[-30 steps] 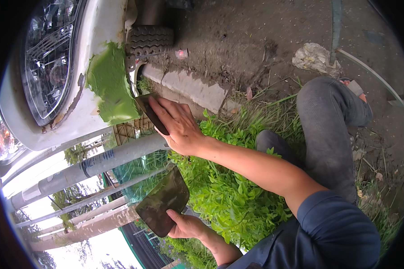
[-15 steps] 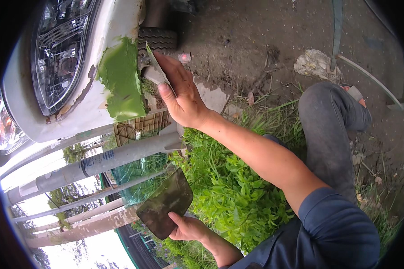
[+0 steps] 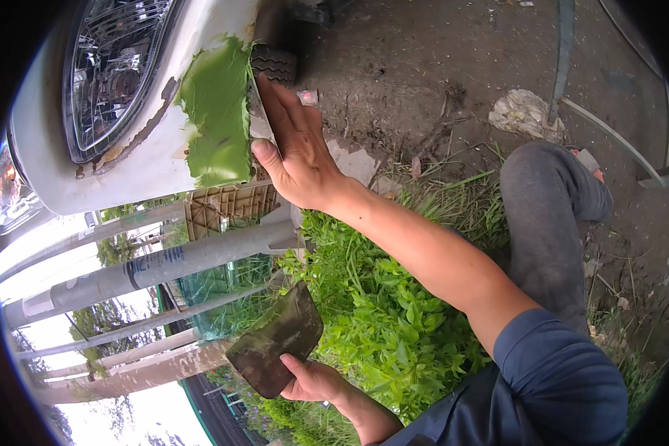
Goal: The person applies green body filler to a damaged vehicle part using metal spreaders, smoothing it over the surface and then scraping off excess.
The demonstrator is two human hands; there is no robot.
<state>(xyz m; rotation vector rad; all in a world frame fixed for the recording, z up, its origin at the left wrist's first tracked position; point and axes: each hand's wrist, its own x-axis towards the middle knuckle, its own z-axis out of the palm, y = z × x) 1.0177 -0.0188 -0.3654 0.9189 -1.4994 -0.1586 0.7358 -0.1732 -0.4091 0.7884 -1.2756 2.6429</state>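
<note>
Green body filler [image 3: 217, 111] is smeared in a thick patch on the corner of a white car body panel [image 3: 41, 167]. My right hand [image 3: 293, 149] is closed on a thin flat spreader [image 3: 259, 111], thumb on one side and fingers stretched along the other. The spreader stands at the patch's right edge, seen nearly edge-on; whether it touches is hard to tell. Lower down, my left hand [image 3: 312, 379] grips a dark, stained flat board [image 3: 275, 342] with the thumb on top. Greenish residue marks the board's upper edge. The fingers beneath it are mostly hidden.
A headlight [image 3: 115, 74] sits beside the patch, near chipped paint. Behind the panel is a tyre [image 3: 275, 65]. Leafy green plants [image 3: 379, 320] grow beneath my right arm. Metal pipes [image 3: 171, 260] and a brown plastic crate [image 3: 227, 210] stand at the left. A pale rock [image 3: 524, 115] lies upper right.
The gap between my right hand's spreader and the filler patch has narrowed. The car panel sits farther right and slightly higher in view. My left hand and the board have barely moved.
</note>
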